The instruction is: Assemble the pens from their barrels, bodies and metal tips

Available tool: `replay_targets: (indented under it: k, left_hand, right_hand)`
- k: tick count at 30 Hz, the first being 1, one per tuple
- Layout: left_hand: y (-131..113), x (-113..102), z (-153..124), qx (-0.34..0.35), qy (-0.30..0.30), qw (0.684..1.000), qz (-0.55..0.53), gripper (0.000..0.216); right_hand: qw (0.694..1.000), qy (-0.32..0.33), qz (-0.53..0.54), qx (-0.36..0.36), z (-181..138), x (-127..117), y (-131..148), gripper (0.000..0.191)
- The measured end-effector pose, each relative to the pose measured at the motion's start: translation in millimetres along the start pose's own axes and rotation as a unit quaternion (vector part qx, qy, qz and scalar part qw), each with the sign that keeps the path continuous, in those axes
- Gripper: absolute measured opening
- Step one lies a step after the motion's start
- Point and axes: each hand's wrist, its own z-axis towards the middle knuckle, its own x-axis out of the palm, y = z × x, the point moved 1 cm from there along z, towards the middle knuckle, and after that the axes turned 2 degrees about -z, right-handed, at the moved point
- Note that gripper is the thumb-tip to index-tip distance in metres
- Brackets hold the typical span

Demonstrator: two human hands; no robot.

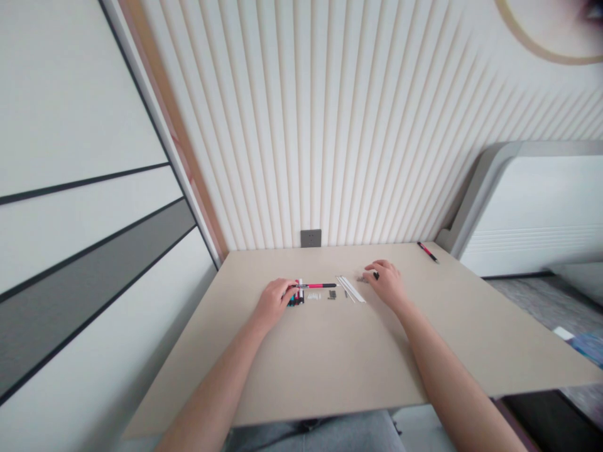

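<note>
My left hand (276, 300) is closed around one end of a red and black pen (318, 286), held level and pointing right. Under and beside those fingers lie several coloured pen barrels (296, 300), partly hidden. My right hand (389, 285) has its fingers curled round a small black part (375, 275), whose kind I cannot make out. Small clear or greyish pieces (362, 278) lie by its fingertips. Between the hands are long white pen refills (353, 289), small white pieces (314, 295) and tiny dark grey parts (332, 294), possibly springs.
Another red and black pen (428, 252) lies at the far right of the beige table (325, 358). A dark wall socket (311, 238) sits just above the back edge, on the ribbed wall. A white cabinet stands left, and a bed headboard (541, 194) stands right.
</note>
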Motion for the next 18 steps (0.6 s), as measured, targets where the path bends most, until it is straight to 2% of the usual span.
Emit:
replay_targets:
  k: [5,12,15,18]
  left_hand:
    - [2.2,1.6,0.2,0.008,0.005,1.000,0.008,0.020]
    - [2.6,1.9,0.0,0.008,0.008,1.000,0.004,0.019]
    - [3.1,1.5,0.0,0.004,0.007,1.000,0.003,0.019]
    - [3.3,0.5,0.0,0.001,0.000,1.000,-0.001,0.018]
  right_hand:
    - [0.997,0.041,-0.051,-0.039,-3.5,12.8,5.1,0.022]
    - [0.994,0.045,-0.071,-0.067,-2.7,17.6,7.2,0.017]
    - [0.997,0.034,-0.024,-0.062,-0.7,14.8,10.1,0.015]
    - [0.992,0.030,0.121,-0.029,-0.2,11.3,20.4,0.022]
